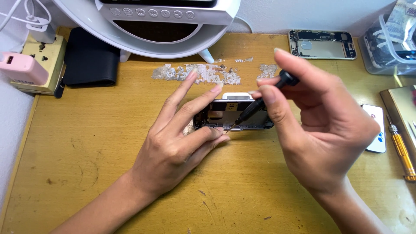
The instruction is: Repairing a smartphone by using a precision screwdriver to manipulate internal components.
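Your left hand [173, 147] steadies the opened phone [232, 116] mid-tabletop [108, 143], lower fingers pressed on its near edge, the other fingers lifted. Your right hand [316, 121] pinches a black screwdriver [260, 100], its tip down inside the shell. The phone looks light and stiff, but its exposed parts are probably fragile: hold it by the metal rim, not the insides. A spare shell [323, 44] lies at the back.

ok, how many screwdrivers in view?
2. A black-handled screwdriver is held in the right hand, tip in the opened dark phone chassis; an orange-handled screwdriver lies on the table's right edge. Others may be hidden.
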